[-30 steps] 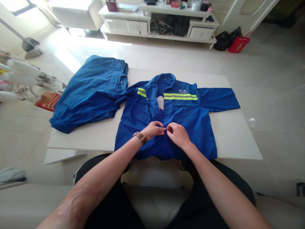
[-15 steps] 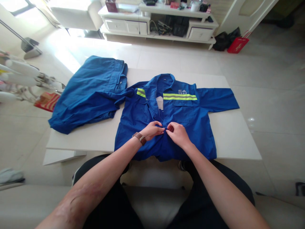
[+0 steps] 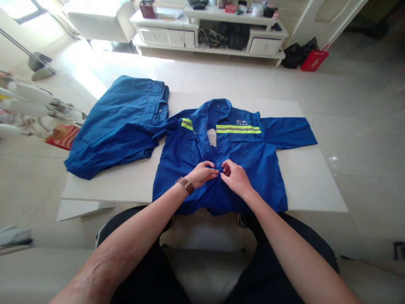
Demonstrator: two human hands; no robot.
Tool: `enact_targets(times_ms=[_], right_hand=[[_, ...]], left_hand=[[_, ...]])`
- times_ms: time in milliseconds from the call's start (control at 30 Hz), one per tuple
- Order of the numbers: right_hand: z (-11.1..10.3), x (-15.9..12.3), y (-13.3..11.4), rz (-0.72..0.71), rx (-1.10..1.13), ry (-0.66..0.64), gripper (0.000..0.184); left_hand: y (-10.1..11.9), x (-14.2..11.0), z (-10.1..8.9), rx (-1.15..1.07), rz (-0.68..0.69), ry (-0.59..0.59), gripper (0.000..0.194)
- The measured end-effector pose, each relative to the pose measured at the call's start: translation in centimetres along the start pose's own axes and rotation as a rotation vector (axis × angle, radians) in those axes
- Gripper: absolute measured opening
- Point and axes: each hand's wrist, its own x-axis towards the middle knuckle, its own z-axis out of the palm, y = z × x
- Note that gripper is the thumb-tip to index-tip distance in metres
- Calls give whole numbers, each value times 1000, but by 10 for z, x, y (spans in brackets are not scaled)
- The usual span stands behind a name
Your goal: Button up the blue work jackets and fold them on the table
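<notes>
Blue reflective-striped work jacket [image 3: 242, 145] on the desk [image 3: 311, 181], collar towards twelve o'clock. Hands scarcely shifted: left hand [image 3: 204, 174] pinches the front placket [image 3: 219, 154]; right hand [image 3: 234, 178] curls at three o'clock, grip indeterminate; neckline still gapes.

This looks like the living room of a home: across a glossy tiled floor [image 3: 367, 139] stands a low white cabinet [image 3: 186, 38] with drawers [image 3: 265, 46], cables [image 3: 215, 39] in its open middle and small containers [image 3: 257, 10] on top. A pale, sofa-like seat [image 3: 41, 272] runs along the near side of the white worktop [image 3: 308, 181], a long-handled dustpan [image 3: 38, 62] is at far left, and a red bag [image 3: 314, 60] sits beside a black plastic bag [image 3: 295, 52] near a white door [image 3: 327, 12].
</notes>
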Motion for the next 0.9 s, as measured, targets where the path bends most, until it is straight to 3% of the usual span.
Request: enact_targets(times_ms=[133,400,600,900], right_hand=[[0,1,1,19,-30,-2,7],[1,-1,0,8,-15,17,9],[2,-4,-2,-25,-51,41,10],[3,-4,-3,-37,-62,47,12]], left_hand=[[2,-1,1,6,-11,10,31],[3,0,-1,9,-36,-29,23],[6,-2,-5,152,-104,-38,12],[10,-4,-7,235,-110,-74,19]])
